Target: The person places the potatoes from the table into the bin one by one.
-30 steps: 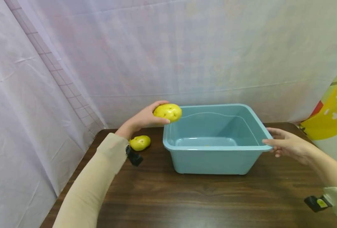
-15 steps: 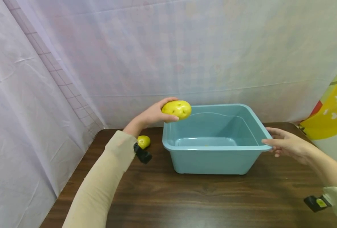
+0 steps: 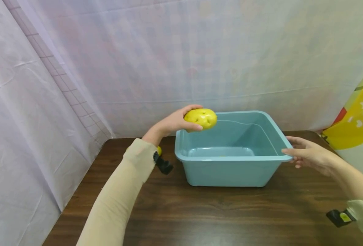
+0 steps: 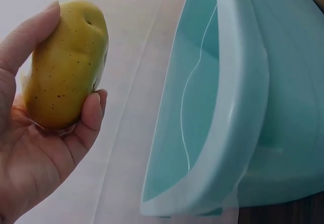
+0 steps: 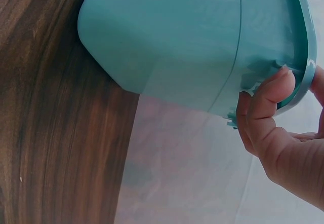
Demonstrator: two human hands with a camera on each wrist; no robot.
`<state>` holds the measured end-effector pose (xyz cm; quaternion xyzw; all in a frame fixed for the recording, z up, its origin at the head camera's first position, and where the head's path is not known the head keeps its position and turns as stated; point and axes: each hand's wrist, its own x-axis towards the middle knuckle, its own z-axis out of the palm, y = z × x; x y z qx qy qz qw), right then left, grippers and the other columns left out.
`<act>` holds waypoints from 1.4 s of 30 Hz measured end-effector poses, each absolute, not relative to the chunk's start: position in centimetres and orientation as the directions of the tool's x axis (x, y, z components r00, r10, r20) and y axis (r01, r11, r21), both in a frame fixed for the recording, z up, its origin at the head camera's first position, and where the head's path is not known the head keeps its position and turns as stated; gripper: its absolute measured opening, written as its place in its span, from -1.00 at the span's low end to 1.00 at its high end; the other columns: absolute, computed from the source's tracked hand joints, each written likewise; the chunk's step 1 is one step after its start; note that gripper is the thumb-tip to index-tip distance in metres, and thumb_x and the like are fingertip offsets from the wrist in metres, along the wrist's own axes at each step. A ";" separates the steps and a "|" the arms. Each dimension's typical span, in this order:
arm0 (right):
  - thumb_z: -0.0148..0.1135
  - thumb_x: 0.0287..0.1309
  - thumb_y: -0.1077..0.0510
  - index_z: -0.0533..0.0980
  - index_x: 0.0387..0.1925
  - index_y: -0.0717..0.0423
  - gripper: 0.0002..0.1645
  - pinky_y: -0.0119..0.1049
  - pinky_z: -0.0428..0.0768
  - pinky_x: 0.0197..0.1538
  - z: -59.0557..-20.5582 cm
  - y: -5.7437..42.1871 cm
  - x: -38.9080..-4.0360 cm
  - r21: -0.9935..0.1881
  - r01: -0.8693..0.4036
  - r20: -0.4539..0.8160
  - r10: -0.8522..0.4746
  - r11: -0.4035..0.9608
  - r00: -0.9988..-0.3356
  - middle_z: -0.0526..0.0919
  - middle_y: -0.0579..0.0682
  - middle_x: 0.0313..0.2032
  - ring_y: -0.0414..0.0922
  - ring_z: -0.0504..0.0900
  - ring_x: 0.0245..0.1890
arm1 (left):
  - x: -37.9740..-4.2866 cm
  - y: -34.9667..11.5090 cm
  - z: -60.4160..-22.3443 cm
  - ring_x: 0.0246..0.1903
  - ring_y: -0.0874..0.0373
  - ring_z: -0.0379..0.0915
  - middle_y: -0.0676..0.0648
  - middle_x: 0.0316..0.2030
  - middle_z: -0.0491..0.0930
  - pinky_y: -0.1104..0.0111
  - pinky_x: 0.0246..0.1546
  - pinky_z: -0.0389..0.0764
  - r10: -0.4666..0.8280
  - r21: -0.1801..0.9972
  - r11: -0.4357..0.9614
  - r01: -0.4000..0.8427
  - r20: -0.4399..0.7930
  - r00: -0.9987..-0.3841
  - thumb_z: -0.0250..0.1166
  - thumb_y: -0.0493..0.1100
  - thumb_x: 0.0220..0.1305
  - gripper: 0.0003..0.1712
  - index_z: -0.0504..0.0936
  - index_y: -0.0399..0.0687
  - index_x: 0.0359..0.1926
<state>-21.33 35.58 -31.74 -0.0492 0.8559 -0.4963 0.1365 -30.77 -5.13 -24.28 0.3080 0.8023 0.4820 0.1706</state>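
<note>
A yellow potato (image 3: 203, 118) with small dimples and dark specks is gripped in my left hand (image 3: 181, 120), thumb on one side and fingers on the other. The hand holds it above the left end of a blue plastic tub (image 3: 225, 172), higher than the rim. In the left wrist view the potato (image 4: 68, 64) is apart from the tub (image 4: 243, 72). My right hand (image 3: 311, 155) pinches the tub's right rim; in the right wrist view its curled fingers (image 5: 271, 95) lie under the rim. A second yellow potato (image 3: 159, 150) on the table is mostly hidden behind the left sleeve.
The tub stands upright on a dark brown wooden table (image 3: 218, 215). Behind it hangs a pale curtain (image 3: 156, 61), close to the table's back edge. A yellow printed panel (image 3: 353, 126) is at the far right.
My left hand has moved right with the potato, from the tub's left edge to over its left end. The left sleeve now covers most of the second potato. The right hand has stayed put.
</note>
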 end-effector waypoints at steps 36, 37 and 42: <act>-0.01 0.31 0.07 -0.17 0.33 0.33 -0.20 -0.31 0.55 -0.37 -31.7 35.0 -21.0 -0.874 0.057 -0.183 -0.219 0.482 -0.958 0.60 -0.13 -0.39 -0.16 0.52 -0.45 | -32.0 -0.8 -25.5 -0.19 0.09 0.31 -0.06 0.02 0.34 0.37 -0.33 0.46 0.661 0.885 0.382 0.267 -0.060 -0.748 0.32 -0.05 0.08 -0.18 0.14 0.21 0.34; -0.01 0.31 0.07 -0.17 0.33 0.33 -0.20 -0.31 0.55 -0.37 -31.7 35.0 -21.0 -0.873 0.054 -0.182 -0.220 0.484 -0.958 0.60 -0.13 -0.38 -0.16 0.52 -0.44 | -32.0 -0.7 -25.5 -0.18 0.09 0.31 -0.06 0.02 0.34 0.37 -0.33 0.46 0.662 0.885 0.381 0.266 -0.060 -0.747 0.31 -0.05 0.09 -0.18 0.14 0.21 0.34; -0.01 0.30 0.05 -0.17 0.34 0.33 -0.18 -0.30 0.55 -0.36 -31.8 34.9 -21.1 -0.864 0.045 -0.178 -0.221 0.502 -0.959 0.58 -0.10 -0.34 -0.15 0.52 -0.42 | -32.1 -0.6 -25.6 -0.18 0.09 0.30 -0.07 0.02 0.34 0.33 -0.30 0.46 0.659 0.890 0.376 0.258 -0.061 -0.750 0.32 -0.06 0.08 -0.19 0.15 0.21 0.33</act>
